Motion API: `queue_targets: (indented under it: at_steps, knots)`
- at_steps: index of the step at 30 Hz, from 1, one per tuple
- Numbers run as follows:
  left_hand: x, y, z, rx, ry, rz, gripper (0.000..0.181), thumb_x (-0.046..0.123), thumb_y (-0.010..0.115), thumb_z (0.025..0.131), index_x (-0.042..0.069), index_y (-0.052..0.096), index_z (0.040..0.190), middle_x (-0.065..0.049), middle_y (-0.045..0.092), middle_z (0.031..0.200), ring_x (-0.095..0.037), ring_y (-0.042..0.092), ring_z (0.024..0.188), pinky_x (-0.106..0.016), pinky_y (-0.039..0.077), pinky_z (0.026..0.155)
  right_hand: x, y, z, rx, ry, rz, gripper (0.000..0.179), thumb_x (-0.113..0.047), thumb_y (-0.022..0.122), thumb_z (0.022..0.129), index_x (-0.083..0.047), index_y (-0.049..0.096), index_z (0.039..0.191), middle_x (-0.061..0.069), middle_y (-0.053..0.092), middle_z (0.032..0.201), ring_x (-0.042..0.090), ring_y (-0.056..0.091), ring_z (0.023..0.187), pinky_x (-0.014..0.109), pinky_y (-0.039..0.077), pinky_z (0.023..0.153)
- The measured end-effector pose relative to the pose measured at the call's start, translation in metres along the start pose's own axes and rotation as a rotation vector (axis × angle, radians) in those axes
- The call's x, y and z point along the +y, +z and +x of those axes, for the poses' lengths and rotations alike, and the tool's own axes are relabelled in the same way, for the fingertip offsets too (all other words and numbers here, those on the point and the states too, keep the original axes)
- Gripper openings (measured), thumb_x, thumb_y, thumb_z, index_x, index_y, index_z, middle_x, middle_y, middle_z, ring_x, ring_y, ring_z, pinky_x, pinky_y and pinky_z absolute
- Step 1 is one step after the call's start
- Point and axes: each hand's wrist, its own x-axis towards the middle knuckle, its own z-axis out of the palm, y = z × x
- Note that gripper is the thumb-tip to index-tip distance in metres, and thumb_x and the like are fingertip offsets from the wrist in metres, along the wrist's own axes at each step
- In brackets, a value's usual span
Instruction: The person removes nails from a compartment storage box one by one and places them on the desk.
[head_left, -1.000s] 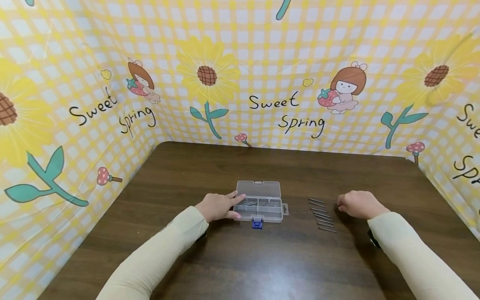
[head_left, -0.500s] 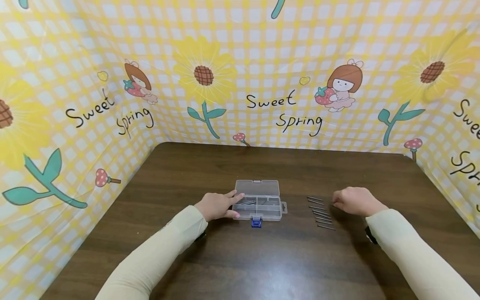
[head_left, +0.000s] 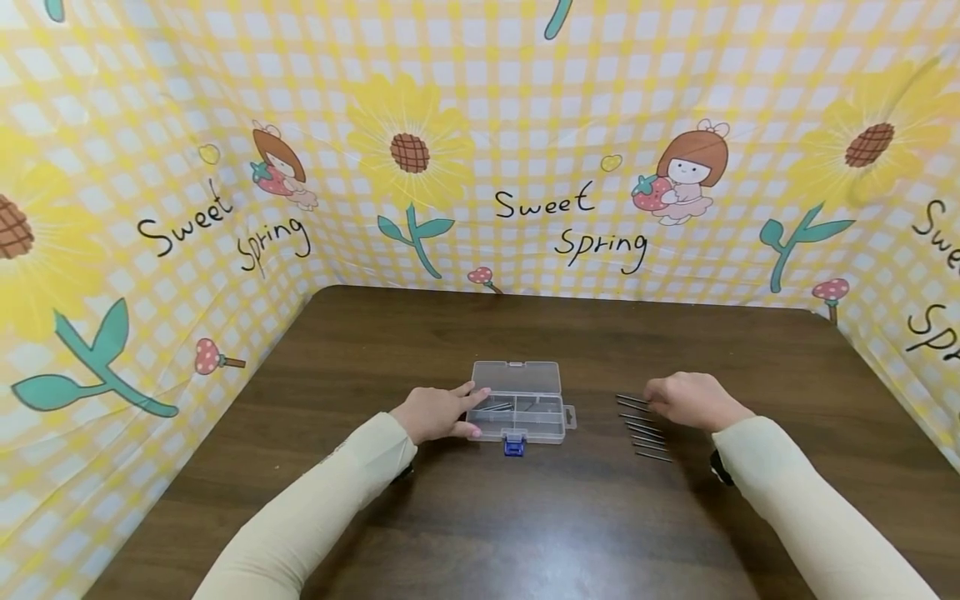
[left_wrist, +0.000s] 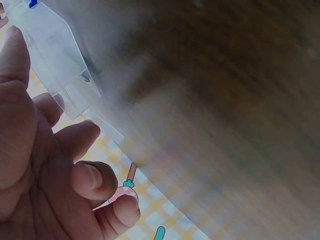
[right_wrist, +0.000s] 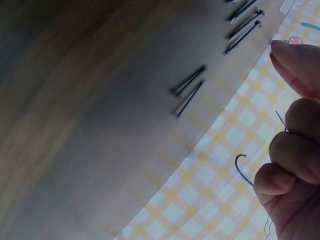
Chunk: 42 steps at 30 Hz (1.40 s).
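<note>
A clear plastic compartment box (head_left: pixel 540 431) lies open on the table, its lid (head_left: pixel 517 377) tipped back and a blue latch (head_left: pixel 513 447) at the front. Several nails (head_left: pixel 495 407) lie in its rear left compartment. My left hand (head_left: pixel 435 414) rests on the box's left end, thumb and index finger spread over it. A column of loose nails (head_left: pixel 647 438) lies to the right of the box. My right hand (head_left: pixel 693 400), fingertips together, hovers at the far end of this column and appears to pinch a nail that the fingers hide. Separate nails (right_wrist: pixel 190 100) show in the right wrist view.
The brown wooden table (head_left: pixel 420 333) carries the box and nails. A yellow checked cloth (head_left: pixel 525 108) with flowers and lettering walls it in at the back and both sides. A hanging tab (head_left: pixel 571 417) juts from the box's right end.
My right hand has moved left from beside the nail column to over its far end. The left hand and the box have stayed in place.
</note>
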Motion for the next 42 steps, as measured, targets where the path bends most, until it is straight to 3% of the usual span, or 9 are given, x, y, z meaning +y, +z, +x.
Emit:
queue_targets:
  at_steps: [11, 20, 27, 34, 42]
  knots:
    - [-0.001, 0.003, 0.002, -0.008, -0.001, -0.047, 0.074, 0.056, 0.053, 0.087, 0.024, 0.034, 0.151, -0.005, 0.037, 0.151, -0.011, 0.023, 0.042, -0.027, 0.02, 0.042, -0.009, 0.007, 0.015, 0.019, -0.045, 0.001, 0.009, -0.004, 0.065, 0.084, -0.011, 0.069, 0.087, 0.0, 0.069, 0.08, 0.014, 0.063, 0.066, 0.036, 0.051, 0.06]
    - [0.0, -0.003, 0.003, -0.043, -0.006, -0.094, 0.075, 0.054, 0.055, 0.087, 0.023, 0.033, 0.151, -0.007, 0.034, 0.152, -0.012, 0.028, 0.044, -0.028, 0.023, 0.044, -0.015, 0.004, 0.03, 0.03, -0.086, -0.002, 0.009, -0.005, 0.066, 0.086, -0.011, 0.071, 0.09, 0.0, 0.07, 0.084, 0.017, 0.065, 0.071, 0.037, 0.052, 0.061]
    - [0.001, -0.002, 0.006, -0.064, -0.018, -0.107, 0.075, 0.053, 0.056, 0.087, 0.023, 0.032, 0.151, -0.007, 0.033, 0.153, -0.014, 0.036, 0.046, -0.029, 0.025, 0.045, -0.033, 0.001, 0.05, 0.045, -0.13, -0.022, 0.007, -0.008, 0.066, 0.086, -0.011, 0.071, 0.091, 0.0, 0.071, 0.084, 0.017, 0.066, 0.072, 0.036, 0.052, 0.063]
    - [0.0, -0.004, 0.005, -0.068, -0.019, -0.114, 0.075, 0.053, 0.056, 0.087, 0.023, 0.032, 0.152, -0.007, 0.033, 0.153, -0.014, 0.037, 0.047, -0.028, 0.025, 0.045, -0.056, 0.0, 0.071, 0.08, -0.197, -0.04, 0.007, -0.01, 0.068, 0.085, -0.011, 0.072, 0.09, -0.001, 0.071, 0.082, 0.016, 0.066, 0.071, 0.034, 0.052, 0.061]
    - [0.0, -0.004, 0.005, -0.069, -0.018, -0.121, 0.075, 0.053, 0.056, 0.087, 0.023, 0.032, 0.151, -0.007, 0.033, 0.153, -0.014, 0.041, 0.05, -0.028, 0.025, 0.045, -0.079, 0.003, 0.088, 0.022, -0.234, -0.026, 0.011, -0.01, 0.065, 0.087, -0.012, 0.075, 0.092, -0.001, 0.073, 0.086, 0.014, 0.067, 0.075, 0.031, 0.052, 0.064]
